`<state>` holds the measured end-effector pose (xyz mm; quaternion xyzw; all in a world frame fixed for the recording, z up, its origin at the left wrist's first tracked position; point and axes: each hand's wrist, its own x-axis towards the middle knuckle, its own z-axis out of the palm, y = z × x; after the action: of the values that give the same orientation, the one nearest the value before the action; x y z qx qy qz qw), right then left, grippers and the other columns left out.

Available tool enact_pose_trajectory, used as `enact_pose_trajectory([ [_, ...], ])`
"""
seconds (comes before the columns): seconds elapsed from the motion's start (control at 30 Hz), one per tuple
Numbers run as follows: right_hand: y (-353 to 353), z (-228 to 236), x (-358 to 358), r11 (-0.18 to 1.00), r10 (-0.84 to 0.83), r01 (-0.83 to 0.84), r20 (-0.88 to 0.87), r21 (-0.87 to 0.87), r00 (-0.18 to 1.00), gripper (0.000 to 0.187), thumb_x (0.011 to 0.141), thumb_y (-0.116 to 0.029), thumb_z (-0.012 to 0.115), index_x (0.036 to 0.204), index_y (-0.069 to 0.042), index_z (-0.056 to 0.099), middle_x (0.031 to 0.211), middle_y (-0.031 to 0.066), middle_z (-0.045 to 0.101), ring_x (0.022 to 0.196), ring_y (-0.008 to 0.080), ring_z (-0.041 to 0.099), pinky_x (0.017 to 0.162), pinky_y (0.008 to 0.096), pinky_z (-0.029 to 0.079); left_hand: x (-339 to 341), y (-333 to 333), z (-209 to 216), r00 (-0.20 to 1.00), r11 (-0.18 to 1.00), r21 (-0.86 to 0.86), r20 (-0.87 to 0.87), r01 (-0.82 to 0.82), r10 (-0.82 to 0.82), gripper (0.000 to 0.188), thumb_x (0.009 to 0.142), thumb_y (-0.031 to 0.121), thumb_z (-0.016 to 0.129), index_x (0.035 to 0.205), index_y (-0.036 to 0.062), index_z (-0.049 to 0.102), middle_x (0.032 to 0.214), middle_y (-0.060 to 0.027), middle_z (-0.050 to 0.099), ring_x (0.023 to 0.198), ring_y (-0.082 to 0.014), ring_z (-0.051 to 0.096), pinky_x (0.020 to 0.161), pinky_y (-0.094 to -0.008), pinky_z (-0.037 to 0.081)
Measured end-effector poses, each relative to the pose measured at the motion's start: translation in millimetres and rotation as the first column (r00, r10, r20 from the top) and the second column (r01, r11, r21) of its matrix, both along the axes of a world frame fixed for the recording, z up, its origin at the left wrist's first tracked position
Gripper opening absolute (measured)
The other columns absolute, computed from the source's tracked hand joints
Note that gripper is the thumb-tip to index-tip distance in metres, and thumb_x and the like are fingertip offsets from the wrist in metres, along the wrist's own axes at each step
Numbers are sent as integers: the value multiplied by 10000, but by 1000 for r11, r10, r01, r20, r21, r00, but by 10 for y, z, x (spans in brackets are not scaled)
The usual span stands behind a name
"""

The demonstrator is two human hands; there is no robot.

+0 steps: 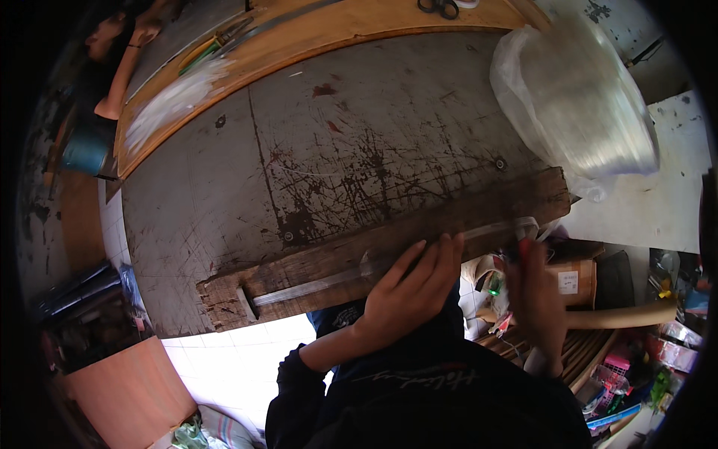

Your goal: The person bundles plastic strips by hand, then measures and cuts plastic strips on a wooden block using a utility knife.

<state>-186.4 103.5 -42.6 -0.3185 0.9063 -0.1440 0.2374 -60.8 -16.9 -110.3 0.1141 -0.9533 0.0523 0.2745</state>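
A long, worn wooden plank [314, 262] lies aslant along the near edge of the work table. On it stretches a flat bundle of clear, whitish strands [307, 288]. The bundle's left end meets a small upright metal piece [245, 304] on the plank. My left hand [410, 288] rests on the bundle near its middle, fingers stretched out and pressing it down. My right hand [535, 299], blurred by motion, is closed round a red-handled tool [525, 251] at the bundle's right end. The tool's working end is too blurred to tell its kind.
The grey, scratched table [194, 217] has a wooden ledge along its far side, bearing a pile of cut clear strands [168, 101] and black-handled scissors [438, 7]. A large wrapped coil of clear strands [591, 105] stands far right. At far left another person's arm [120, 82] shows.
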Motion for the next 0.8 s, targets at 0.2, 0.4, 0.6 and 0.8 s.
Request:
enact_pose_trajectory([
  [0.2,1,-42,307,987,148,-141,104,-74,984,316,830,-98,466,1077,27,315,693,269,556,600,423,556,480,482,419,-30,-18,2,1000,1000,12,-20,1,-1,296,774,101,503,1051,115,605,992,-21,546,837,-92,537,810,-228,458],
  [0.4,-13,12,361,993,119,-120,138,-2,983,319,827,-88,466,1073,46,313,708,263,565,591,410,562,474,469,431,-35,-8,-19,999,999,-40,-29,-23,21,289,774,113,512,1046,130,610,999,-12,541,823,-86,531,789,-225,459],
  [0.6,-8,-24,418,994,107,-105,127,-24,986,323,837,-126,473,1069,36,316,732,261,572,596,409,567,479,469,448,-39,-4,-8,1000,1000,0,-8,-17,17,278,770,162,536,1036,133,612,987,-9,542,815,-94,532,734,-222,456],
  [0.8,-49,-11,413,993,112,-115,110,14,988,296,839,-204,511,951,24,360,658,221,575,539,387,565,455,447,448,-59,-69,197,999,936,352,33,8,-21,258,747,202,603,988,108,617,1016,-39,541,834,-168,540,755,-317,405],
])
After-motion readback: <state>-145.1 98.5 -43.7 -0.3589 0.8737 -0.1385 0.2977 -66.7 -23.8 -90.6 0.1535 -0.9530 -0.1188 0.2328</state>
